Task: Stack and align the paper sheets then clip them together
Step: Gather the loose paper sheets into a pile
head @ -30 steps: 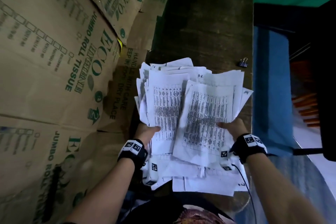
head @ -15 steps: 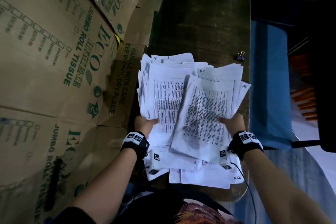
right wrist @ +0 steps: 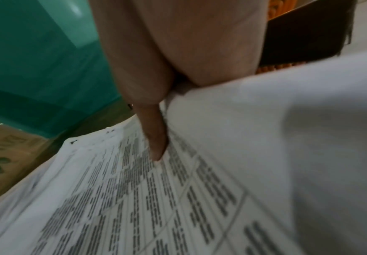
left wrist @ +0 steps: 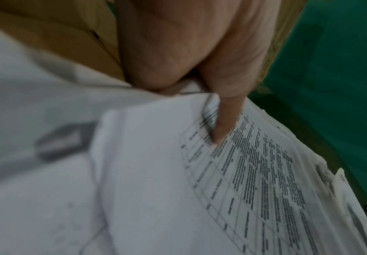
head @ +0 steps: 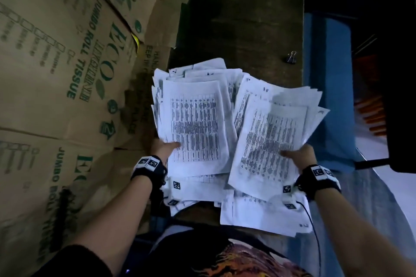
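Two untidy bundles of printed paper sheets are held above a dark wooden table (head: 247, 18). My left hand (head: 165, 147) pinches the left bundle (head: 193, 123) at its near edge, thumb (left wrist: 224, 124) on top of the printed table. My right hand (head: 299, 155) pinches the right bundle (head: 274, 137) the same way, thumb (right wrist: 156, 141) lying on the top page. The two bundles stand apart with a narrow gap between them. More loose sheets (head: 258, 216) lie on the table beneath. A black binder clip (head: 291, 57) sits near the table's right edge, beyond the papers.
Large cardboard cartons (head: 56, 74) printed in green fill the left side, right against the table. A blue cloth surface (head: 326, 74) runs along the table's right edge, with a dark chair (head: 400, 74) beyond. A thin cable (head: 315, 231) trails from the right wrist.
The two bundles overlapped in the middle before; now the right hand has drawn its bundle off to the right, so the stacks sit side by side.
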The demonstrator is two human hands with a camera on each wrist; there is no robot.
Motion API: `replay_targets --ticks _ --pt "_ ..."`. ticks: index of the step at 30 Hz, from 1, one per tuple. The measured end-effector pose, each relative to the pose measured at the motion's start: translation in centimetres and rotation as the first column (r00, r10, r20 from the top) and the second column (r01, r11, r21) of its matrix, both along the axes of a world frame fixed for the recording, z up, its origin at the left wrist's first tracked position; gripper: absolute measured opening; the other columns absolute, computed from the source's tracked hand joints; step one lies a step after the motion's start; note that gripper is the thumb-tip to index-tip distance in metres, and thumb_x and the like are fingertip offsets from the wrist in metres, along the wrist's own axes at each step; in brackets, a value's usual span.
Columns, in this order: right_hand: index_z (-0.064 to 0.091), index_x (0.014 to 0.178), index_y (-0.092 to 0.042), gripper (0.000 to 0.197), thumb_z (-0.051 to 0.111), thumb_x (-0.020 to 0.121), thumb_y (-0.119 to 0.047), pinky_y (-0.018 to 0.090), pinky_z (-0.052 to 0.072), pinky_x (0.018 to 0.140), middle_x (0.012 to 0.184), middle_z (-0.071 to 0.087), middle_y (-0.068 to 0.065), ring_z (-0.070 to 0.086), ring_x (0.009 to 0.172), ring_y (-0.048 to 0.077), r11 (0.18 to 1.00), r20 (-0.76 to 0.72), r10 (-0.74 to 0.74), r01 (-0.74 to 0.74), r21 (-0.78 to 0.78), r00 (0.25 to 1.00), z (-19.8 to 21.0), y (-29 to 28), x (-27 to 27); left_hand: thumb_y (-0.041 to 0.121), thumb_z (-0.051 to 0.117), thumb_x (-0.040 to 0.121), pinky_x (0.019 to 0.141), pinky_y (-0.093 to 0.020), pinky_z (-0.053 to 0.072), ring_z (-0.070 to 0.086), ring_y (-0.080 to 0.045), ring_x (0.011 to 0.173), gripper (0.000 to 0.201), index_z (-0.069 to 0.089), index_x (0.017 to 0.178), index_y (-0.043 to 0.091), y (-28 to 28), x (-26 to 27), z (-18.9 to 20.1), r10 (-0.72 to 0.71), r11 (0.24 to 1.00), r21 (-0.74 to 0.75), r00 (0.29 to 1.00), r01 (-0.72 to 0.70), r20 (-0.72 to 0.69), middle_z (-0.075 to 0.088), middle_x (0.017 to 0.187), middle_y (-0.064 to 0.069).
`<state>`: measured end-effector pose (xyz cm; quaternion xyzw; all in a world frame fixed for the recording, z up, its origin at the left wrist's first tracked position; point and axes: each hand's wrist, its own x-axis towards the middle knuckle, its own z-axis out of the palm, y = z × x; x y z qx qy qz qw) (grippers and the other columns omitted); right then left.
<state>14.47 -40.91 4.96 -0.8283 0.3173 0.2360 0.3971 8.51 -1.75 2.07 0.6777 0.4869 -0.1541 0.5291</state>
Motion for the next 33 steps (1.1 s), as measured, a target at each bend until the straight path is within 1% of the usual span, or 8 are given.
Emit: replay_targets --ticks 6,9,14,18,21,24,26,33 --pt "0.066 0.096 0.007 0.034 0.081 0.066 0.0 0.026 0.054 0.062 0.094 0.066 0.016 0.064 0.075 0.018 0.997 0.283 -0.081 0.082 0.012 0.956 4.3 -2.9 -0.4 0.005 0.08 0.072 0.087 -0.033 0.046 0.056 -0.024 0.102 0.057 0.049 0.118 -0.01 0.0 1.3 0.8 0.038 0.988 0.149 0.999 -0.04 0.016 0.056 0.109 -0.012" --pt "0.07 0.1 0.003 0.047 0.087 0.059 -0.014 0.029 0.058 0.065 0.095 0.068 0.015 0.062 0.061 0.0 0.994 0.43 -0.103 0.108 0.014 0.897 8.0 -5.6 -0.5 0.007 0.08 0.071 0.089 -0.04 0.052 0.06 -0.035 0.106 0.056 0.051 0.116 -0.01 0.3 1.7 0.9 -0.01 0.979 0.204 1.0 0.008 0.006 0.06 0.112 -0.017" --pt "0.069 0.107 0.003 0.055 0.089 0.058 -0.014 0.031 0.058 0.082 0.097 0.075 -0.003 0.068 0.081 0.009 0.99 0.63 -0.097 0.011 0.139 0.771 14.5 -6.0 -0.4 0.01 0.077 0.075 0.087 -0.041 0.051 0.06 -0.038 0.107 0.059 0.048 0.123 -0.009 -0.8 2.2 1.6 -0.137 0.962 0.237 0.991 0.134 -0.005 0.059 0.121 -0.024" --pt "0.068 0.107 0.005 0.047 0.084 0.062 -0.002 0.044 0.056 0.086 0.103 0.072 0.01 0.068 0.089 0.029 0.957 0.638 -0.052 -0.144 0.251 0.769 15.7 -3.2 0.7 0.008 0.076 0.073 0.062 -0.034 0.053 0.058 -0.025 0.066 0.029 0.054 0.088 -0.002 -1.1 2.9 1.2 -0.16 0.973 0.161 0.986 0.164 -0.041 0.058 0.077 -0.014" --pt "0.068 0.1 0.008 0.054 0.089 0.054 -0.012 0.044 0.056 0.085 0.098 0.073 0.017 0.069 0.087 0.031 0.926 0.609 -0.053 -0.19 0.328 0.791 15.3 -0.7 2.1 0.003 0.072 0.078 0.046 -0.023 0.03 0.037 -0.016 0.046 0.036 0.042 0.061 0.011 -0.8 3.3 0.7 -0.152 0.986 0.07 0.988 0.154 -0.034 0.038 0.055 -0.006" --pt "0.073 0.083 -0.004 0.028 0.085 0.059 -0.008 0.044 0.056 0.085 0.086 0.076 0.005 0.072 0.078 0.021 0.873 0.576 -0.076 -0.225 0.433 0.814 15.4 0.5 3.5 0.004 0.067 0.083 0.069 -0.029 0.046 0.059 -0.027 0.08 0.019 0.057 0.098 -0.001 -0.5 3.2 0.3 -0.127 0.992 -0.018 0.991 0.126 -0.035 0.059 0.093 -0.018" --pt "0.074 0.082 -0.008 0.023 0.082 0.061 0.001 0.049 0.054 0.086 0.086 0.075 0.008 0.07 0.08 0.027 0.825 0.535 -0.108 -0.225 0.519 0.838 15.0 1.2 4.5 0.009 0.07 0.08 0.093 -0.039 0.048 0.054 -0.036 0.115 0.056 0.046 0.129 -0.004 -0.5 3.1 0.3 -0.125 0.99 -0.066 0.991 0.122 -0.055 0.052 0.13 -0.02" --pt "0.063 0.109 0.014 0.06 0.084 0.055 -0.005 0.037 0.056 0.079 0.089 0.075 0.009 0.071 0.079 0.02 0.835 0.348 0.037 -0.221 0.505 0.937 6.4 7.1 7.9 0.031 0.079 0.073 0.103 -0.044 0.043 0.054 -0.03 0.12 0.067 0.053 0.131 0.008 0.6 3.4 0.6 0.027 0.956 -0.292 0.998 -0.008 0.06 0.056 0.132 -0.01"
